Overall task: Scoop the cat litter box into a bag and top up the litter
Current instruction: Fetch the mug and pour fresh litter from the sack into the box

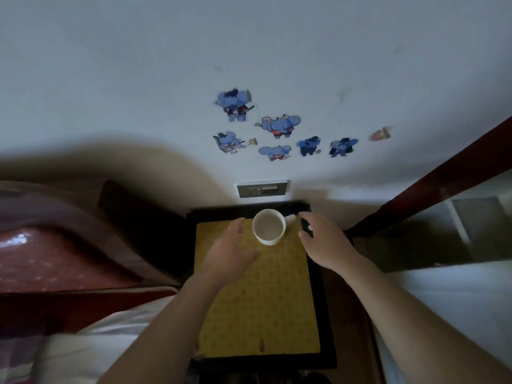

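From the head camera, you are looking down at a small black-edged table (324, 314) against a pale wall, covered by a yellow patterned mat (257, 300). No litter box, scoop, bag or litter supply shows anywhere in this view, so where they stand cannot be told. By that, the task looks not yet begun, with both scooping and topping up left to do. The only container here is a white mug (268, 227) standing upright at the far end of the mat, its handle turned to your right. Its inside looks pale beige, and whether that is liquid or a bare bottom cannot be told. Your left hand (232, 250) reaches toward the mug's left side, fingers straight, holding nothing. Your right hand (324, 239) is loosely spread just beside the handle, also holding nothing. Blue elephant stickers (279, 126) and a wall socket (261, 188) sit above, and a bed (55, 259) lies to your left.
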Demonstrator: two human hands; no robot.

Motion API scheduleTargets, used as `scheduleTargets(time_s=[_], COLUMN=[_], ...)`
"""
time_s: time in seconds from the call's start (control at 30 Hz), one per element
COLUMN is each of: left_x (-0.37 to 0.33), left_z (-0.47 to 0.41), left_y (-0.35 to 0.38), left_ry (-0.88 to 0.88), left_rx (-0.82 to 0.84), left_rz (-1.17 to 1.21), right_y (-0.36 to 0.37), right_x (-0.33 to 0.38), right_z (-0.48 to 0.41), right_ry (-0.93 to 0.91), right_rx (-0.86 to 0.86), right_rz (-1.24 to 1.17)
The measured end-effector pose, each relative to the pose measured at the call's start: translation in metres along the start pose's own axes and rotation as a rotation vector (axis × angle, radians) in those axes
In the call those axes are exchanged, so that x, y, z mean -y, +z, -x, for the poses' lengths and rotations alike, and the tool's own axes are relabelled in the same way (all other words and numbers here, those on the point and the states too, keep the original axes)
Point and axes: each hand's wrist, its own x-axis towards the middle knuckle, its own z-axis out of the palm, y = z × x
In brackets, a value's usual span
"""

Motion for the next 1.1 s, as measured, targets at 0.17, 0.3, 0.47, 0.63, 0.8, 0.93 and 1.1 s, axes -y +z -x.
scheduleTargets(time_s=[0.17, 0.3, 0.47, 0.63, 0.8, 0.93, 1.1], left_x=[0.019, 0.020, 0.019, 0.006, -0.019, -0.031, -0.037], left_z=[-0.047, -0.061, -0.056, -0.015, 0.052, 0.111, 0.198], left_y=[0.043, 0.060, 0.057, 0.024, -0.034, -0.079, -0.120], left_ry=[0.029, 0.082, 0.133, 0.219, 0.249, 0.289, 0.321], left_rx=[-0.016, -0.038, 0.003, -0.009, -0.029, -0.016, -0.087], left_rz=[0.086, 0.221, 0.331, 0.396, 0.506, 0.538, 0.626], right_y=[0.031, 0.044, 0.043, 0.019, -0.019, -0.049, -0.070], right_x=[-0.022, -0.034, -0.033, 0.004, 0.071, 0.125, 0.181], right_z=[-0.047, -0.055, -0.041, -0.004, 0.051, 0.103, 0.167], right_ry=[0.028, 0.016, -0.016, -0.047, -0.081, -0.122, -0.219], right_rx=[0.005, -0.020, -0.065, -0.057, -0.053, -0.040, 0.100], right_rz=[-0.285, -0.413, -0.520, -0.554, -0.538, -0.554, -0.669])
